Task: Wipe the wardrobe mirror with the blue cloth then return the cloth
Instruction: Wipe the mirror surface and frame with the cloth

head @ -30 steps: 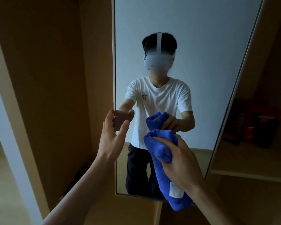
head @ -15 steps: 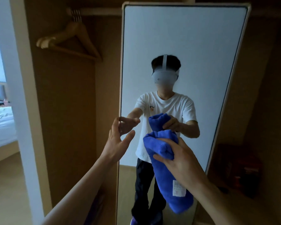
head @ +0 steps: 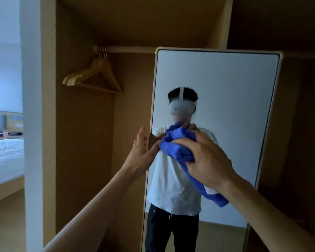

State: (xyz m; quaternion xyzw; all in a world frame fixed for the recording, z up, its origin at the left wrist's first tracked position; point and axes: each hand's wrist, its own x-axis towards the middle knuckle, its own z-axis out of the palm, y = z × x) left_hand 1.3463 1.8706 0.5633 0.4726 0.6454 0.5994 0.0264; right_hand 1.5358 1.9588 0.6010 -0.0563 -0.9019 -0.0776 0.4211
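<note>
You are at the wiping step, by my reading: the bunched blue terry cloth (head: 178, 148) sits at the centre of the frame, against the glass of the tall, round-cornered wardrobe mirror with its pale wooden frame (head: 225, 79). The cloth's reflection meets it at its top edge, so it looks to be touching or all but touching. The grip of your right hand (head: 207, 160) is closed over the wad, with the fingers curled across its front and the thumb side hidden underneath. A loose tail of cloth carrying a white label hangs past your wrist toward the lower right. Your left hand (head: 142, 151) is spread, fingers straight and together, at the mirror's left edge just left of centre, with the thumb reaching toward the glass. It holds nothing and seems to brace the frame, though I cannot tell whether it is truly in contact. The broad upper part of the glass and the strip down the right side lie well apart from the cloth, so most of the wipe likely remains and the return of the cloth is not yet due. The next move calls for even pressure through the wad and long overlapping strokes out to the corners, with the left hand steadying the panel so it does not swing. Mind the dangling tail, which could drag unevenly.
</note>
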